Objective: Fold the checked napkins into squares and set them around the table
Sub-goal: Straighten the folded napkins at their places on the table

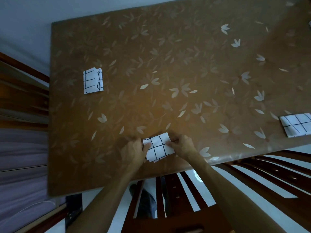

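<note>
Left napkin (93,81) lies folded near the table's left side; right napkin (296,124) lies folded at the right edge, both well apart from the hands. Slatted chair (170,190) is tucked under the near edge. Left hand (134,152) and right hand (182,145) pinch opposite sides of the middle napkin (158,147), thumbs on top, near the front edge. The table (168,56) has a brown leaf-print cover; the floor is pale.

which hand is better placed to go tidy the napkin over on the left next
Left, probably. The left hand holds the left edge of the near napkin, on the same side as the left napkin; the right hand pinches the right edge and would have to cross over.
</note>
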A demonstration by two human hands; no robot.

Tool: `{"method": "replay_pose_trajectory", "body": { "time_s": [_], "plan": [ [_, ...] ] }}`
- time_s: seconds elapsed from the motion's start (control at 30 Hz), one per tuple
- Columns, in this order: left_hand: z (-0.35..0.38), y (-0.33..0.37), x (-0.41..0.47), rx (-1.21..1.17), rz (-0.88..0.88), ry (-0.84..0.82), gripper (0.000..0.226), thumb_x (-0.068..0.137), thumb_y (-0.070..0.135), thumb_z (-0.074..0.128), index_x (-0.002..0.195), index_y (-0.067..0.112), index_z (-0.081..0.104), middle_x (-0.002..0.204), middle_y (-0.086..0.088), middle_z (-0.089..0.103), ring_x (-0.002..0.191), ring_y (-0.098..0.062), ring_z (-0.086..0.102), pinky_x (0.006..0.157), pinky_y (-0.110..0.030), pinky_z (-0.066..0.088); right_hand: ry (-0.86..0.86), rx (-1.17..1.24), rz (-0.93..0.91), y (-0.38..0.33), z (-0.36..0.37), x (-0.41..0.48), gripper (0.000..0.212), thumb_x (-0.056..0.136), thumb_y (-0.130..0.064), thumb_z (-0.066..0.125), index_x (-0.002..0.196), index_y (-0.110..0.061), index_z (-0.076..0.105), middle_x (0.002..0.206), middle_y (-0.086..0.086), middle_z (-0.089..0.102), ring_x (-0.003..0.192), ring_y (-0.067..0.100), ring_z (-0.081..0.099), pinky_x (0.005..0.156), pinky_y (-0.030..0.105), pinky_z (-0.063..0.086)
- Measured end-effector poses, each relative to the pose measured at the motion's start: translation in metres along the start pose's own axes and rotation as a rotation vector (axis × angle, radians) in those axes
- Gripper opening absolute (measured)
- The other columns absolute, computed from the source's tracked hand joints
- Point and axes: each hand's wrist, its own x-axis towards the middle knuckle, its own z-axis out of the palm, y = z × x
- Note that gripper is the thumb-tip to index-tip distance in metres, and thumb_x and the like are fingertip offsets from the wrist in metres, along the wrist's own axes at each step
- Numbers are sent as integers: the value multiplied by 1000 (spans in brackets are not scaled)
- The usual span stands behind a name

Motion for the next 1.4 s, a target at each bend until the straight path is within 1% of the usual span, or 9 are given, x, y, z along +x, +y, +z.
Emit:
{"method": "replay_pose_trajectory", "body": {
  "time_s": [0.07,0.2,0.5,0.6,0.7,0.87,1.07,1.23,1.4],
  "plan": [
    [5,5,-1,73,149,111,36,94,46,60,106,12,58,100,-6,58,88,-26,62,61,-36,52,4,-32,-3,2,4,-1,27,93,-36,65,96,-9,68,79,4,65,77,22,60,68,29,45],
    [23,10,4,163,425,258,30,81,29,80,103,13,67,109,-9,62,95,-27,63,73,-36,55,60,-137,-32,10,13,-4,32,95,-41,59,102,-10,63,87,12,71,86,34,68,68,35,50],
    [46,3,-10,247,709,266,42,91,2,40,125,5,65,139,-16,60,129,-30,57,103,-48,49,231,-322,-202,13,16,-12,35,94,-36,62,112,-7,54,102,12,64,95,31,63,72,41,54],
    [48,-2,-11,292,696,166,49,92,7,37,136,6,59,145,-15,54,134,-28,53,103,-49,49,301,-435,-511,15,15,-10,31,83,-10,64,113,-9,60,113,10,61,92,30,60,75,41,54],
    [45,1,-11,300,639,75,55,92,11,30,142,8,51,151,-11,49,139,-25,48,107,-49,46,246,-488,-694,13,19,-9,46,82,-15,43,122,-12,66,135,4,64,114,28,64,78,35,53],
    [48,1,-11,327,573,54,60,92,15,25,149,6,40,158,-11,37,145,-24,38,114,-49,37,50,-621,-658,24,33,-9,60,81,-24,68,138,-9,57,149,8,52,135,22,53,102,41,51],
    [40,-4,-15,298,489,2,61,92,15,25,151,6,37,160,-11,34,145,-24,38,112,-49,40,-7,-789,-615,28,31,-15,66,87,-34,36,147,-7,44,156,10,42,142,24,43,110,46,39],
    [34,-27,-24,364,425,-48,61,97,32,42,153,9,34,161,-9,31,146,-25,36,113,-51,37,28,-796,-589,32,27,-19,63,87,-27,44,146,-5,46,156,10,42,142,24,44,108,49,42],
    [22,-25,-34,343,327,-77,62,97,37,54,150,8,40,159,-9,36,145,-28,39,110,-52,40,-14,-803,-516,31,25,-25,80,98,-28,52,158,-6,4,166,9,-7,155,26,2,123,46,6]
  ]
}}
